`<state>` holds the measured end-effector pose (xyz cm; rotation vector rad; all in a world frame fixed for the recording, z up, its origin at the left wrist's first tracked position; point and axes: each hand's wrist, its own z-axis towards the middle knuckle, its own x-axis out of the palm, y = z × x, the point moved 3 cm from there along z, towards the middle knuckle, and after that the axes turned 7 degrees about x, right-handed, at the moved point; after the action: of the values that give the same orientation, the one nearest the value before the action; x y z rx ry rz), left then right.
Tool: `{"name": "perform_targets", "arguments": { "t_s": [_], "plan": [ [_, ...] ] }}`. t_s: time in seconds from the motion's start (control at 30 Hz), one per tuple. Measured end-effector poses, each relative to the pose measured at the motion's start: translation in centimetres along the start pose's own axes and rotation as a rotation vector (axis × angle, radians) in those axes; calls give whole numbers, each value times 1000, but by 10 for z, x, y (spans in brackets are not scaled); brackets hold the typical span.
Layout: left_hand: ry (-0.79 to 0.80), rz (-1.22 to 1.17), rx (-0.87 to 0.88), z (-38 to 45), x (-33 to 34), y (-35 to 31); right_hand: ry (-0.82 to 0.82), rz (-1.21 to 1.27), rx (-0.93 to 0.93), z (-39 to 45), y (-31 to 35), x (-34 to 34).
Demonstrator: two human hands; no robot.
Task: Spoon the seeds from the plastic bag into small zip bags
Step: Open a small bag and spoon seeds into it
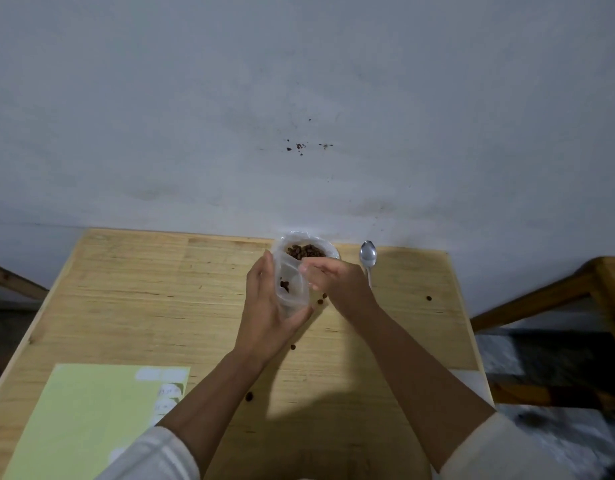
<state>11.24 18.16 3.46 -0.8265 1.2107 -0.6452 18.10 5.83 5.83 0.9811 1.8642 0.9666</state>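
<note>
Just in front of the seed-filled plastic bag (305, 250) – head view – both hands held a small zip bag (289, 285): left hand (268, 308) cupped its side, right hand (330, 277) pinched its top. Few seeds inside, filling barely begun. Spoon (368, 258) lay idle right of the plastic bag; stray seeds (428, 298) dotted the table (160, 289).

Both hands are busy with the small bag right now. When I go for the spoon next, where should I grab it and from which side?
Grip the spoon by its thin handle, coming from the near side with the right hand. It lies flat with the bowl pointing at the wall, handle toward you, just right of the bag of seeds.
</note>
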Motion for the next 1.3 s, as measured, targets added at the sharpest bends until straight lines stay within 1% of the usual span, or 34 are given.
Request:
{"name": "perform_targets", "arguments": {
  "t_s": [0.13,0.3,0.4,0.47,0.53,0.63,0.7,0.77,0.87,0.93,1.03,1.23,1.3],
  "plan": [
    [-19,2,3,4,-14,-9,-30,-87,-97,-1,22,1],
    [-188,-44,76,13,-46,-20,60,-169,-137,-9,58,-6],
    [-332,-136,87,14,-62,-30,77,-6,-129,-19,66,-12],
    [-408,-213,11,12,-69,-34,79,145,-158,-28,66,-14],
    [-447,-302,-62,11,-73,-36,52,248,-205,-35,64,-15],
    [-423,-377,-55,6,-79,-43,-82,241,-266,-44,65,-15],
    [-386,-384,-18,5,-85,-44,-128,221,-289,-48,70,-15],
    [-304,-373,37,6,-90,-44,-133,176,-330,-51,76,-15],
    [-149,-350,104,9,-99,-44,-91,114,-361,-55,82,-16],
    [-114,-356,121,10,-107,-45,-51,79,-353,-57,85,-17],
    [-112,-405,116,10,-118,-44,-20,67,-356,-60,91,-15],
    [-194,-399,93,5,-128,-46,-80,180,-349,-65,96,1],
    [-214,-385,91,3,-131,-45,-73,204,-342,-67,97,8]
  ]
}}
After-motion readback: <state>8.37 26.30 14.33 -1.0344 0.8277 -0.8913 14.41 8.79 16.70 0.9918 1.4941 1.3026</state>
